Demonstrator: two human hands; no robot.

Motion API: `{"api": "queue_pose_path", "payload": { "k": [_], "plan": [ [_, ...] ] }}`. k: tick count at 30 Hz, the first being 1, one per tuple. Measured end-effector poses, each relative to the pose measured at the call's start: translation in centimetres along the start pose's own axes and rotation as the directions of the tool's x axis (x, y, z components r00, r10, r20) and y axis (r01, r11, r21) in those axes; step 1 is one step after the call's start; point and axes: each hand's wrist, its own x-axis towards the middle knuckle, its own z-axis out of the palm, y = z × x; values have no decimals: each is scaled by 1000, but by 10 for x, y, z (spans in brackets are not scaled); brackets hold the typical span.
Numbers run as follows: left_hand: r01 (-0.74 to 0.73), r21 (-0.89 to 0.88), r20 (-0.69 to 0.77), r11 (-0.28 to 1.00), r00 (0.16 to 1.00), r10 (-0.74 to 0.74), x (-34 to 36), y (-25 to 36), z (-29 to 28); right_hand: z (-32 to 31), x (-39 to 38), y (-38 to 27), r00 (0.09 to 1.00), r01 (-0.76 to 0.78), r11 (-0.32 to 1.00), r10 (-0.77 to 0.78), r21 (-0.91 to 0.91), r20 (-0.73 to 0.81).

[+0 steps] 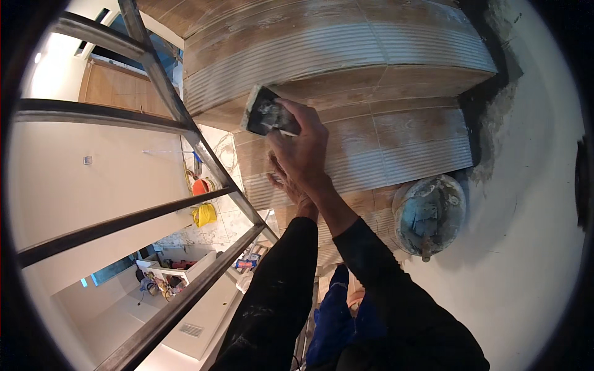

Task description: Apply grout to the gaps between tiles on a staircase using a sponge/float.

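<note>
My right hand grips a small square grouting float, dark on its back, pale at the edge and smeared with grey residue. It is held at the left end of a step's front edge. My left hand lies lower, partly hidden behind the right wrist, its visible fingers apart near the tread below. The stairs have wood-look tiles with ribbed front strips and whitish haze. To the right, a round bucket is coated in grey mix, and a trowel sits in it with its handle toward me.
A metal railing frame runs along the left of the stairs, with a drop beyond. Down there are a yellow bag, an orange round thing and a white cabinet. A pale wall bounds the right side.
</note>
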Motion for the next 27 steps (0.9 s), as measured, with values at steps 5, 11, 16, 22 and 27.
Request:
{"api": "queue_pose_path", "payload": {
  "k": [5,11,16,22,27],
  "plan": [
    [59,-28,122,998,991,-56,1,39,-46,-93,48,-11,887,-409,881,445,239,-123],
    [45,-65,64,997,997,-41,0,49,-42,-205,124,42,917,-374,927,372,-13,143],
    [66,-56,66,996,996,-62,1,47,-42,-105,100,4,793,-606,773,604,189,77],
    [103,34,301,994,947,-108,0,30,-30,-22,24,-34,876,-311,940,227,138,426],
    [81,-5,124,997,989,-80,-2,34,-29,-42,21,11,786,527,836,-411,-152,463]
  ]
}}
